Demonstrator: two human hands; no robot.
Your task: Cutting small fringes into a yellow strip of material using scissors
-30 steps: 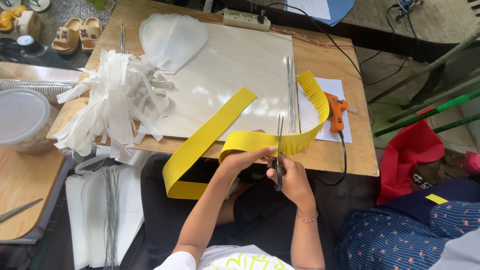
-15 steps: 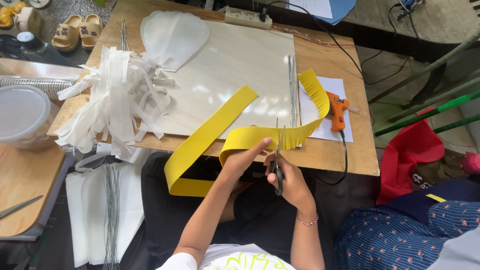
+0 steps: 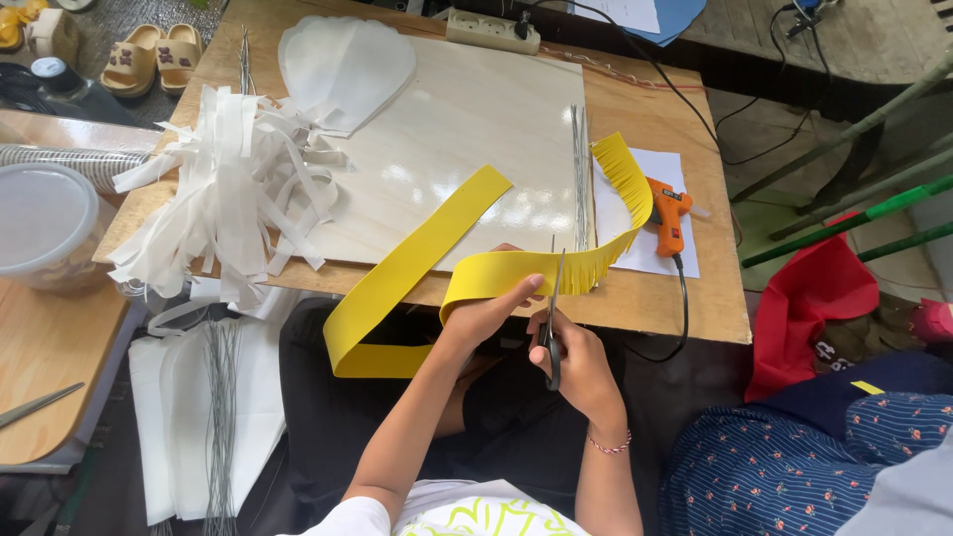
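A yellow strip [image 3: 476, 268] is pinched in the left hand [image 3: 493, 310]; just beside it, scissors [image 3: 553, 323] are gripped in the right hand [image 3: 574, 359], blades at the strip's fringed edge.

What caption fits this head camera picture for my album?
Right hand snips fringe with scissors into a yellow strip that the left hand holds.

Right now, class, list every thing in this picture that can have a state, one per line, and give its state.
yellow strip: bent in a loop, fringed along the far part, uncut on the near part.
scissors: in the right hand, blades at the strip's edge.
left hand: fingers pinching the strip.
glue gun: lying on white paper, cord attached.
white strips: heaped loosely on the table.
plastic tub: lid on.
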